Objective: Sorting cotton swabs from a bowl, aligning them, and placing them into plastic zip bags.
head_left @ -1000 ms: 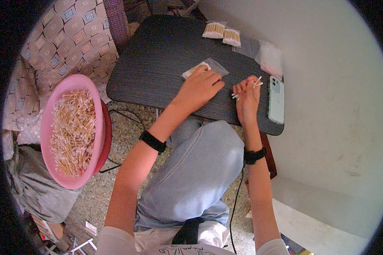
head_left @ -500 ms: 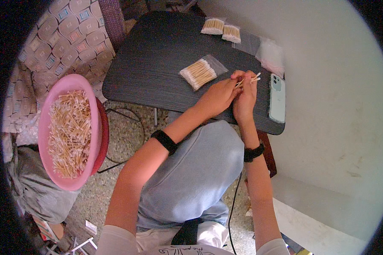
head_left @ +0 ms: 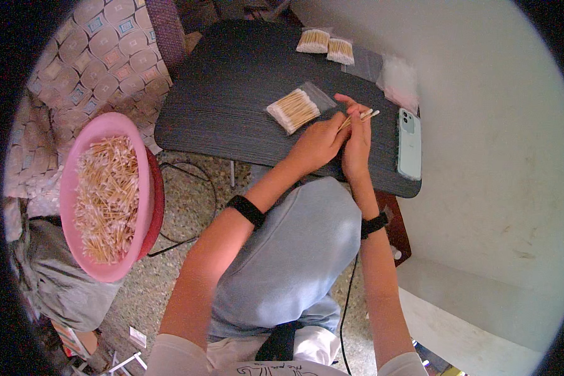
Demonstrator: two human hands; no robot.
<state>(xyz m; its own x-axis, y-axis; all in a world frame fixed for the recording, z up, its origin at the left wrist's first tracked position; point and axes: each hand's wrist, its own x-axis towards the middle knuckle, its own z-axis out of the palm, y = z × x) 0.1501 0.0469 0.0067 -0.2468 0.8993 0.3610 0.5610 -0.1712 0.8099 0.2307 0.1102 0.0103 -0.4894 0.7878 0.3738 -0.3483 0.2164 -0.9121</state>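
Note:
My left hand [head_left: 321,141] and my right hand [head_left: 358,143] meet above the right part of a black table. A few wooden-stemmed cotton swabs [head_left: 372,114] pass between them, white tips sticking out past my right thumb. The left fingers are closed round the stems' other end and mostly hidden. My right thumb lies against the stems, while some right fingers stretch toward the upper left. Just left of the hands, a clear bag of cotton swabs [head_left: 294,110] lies flat on the table [head_left: 232,94].
Two small bundles of swabs [head_left: 324,45] and clear plastic bags [head_left: 397,81] lie along the far right edge. A pale phone [head_left: 409,144] sits by the wall [head_left: 482,156]. At left, a pink basin [head_left: 69,207] holds many loose swabs. A black cable [head_left: 188,235] loops over the floor.
Both hands have shifted slightly left, and the swabs have moved with them. The right fingers are now stretched further up and left. The whole view has shifted a little.

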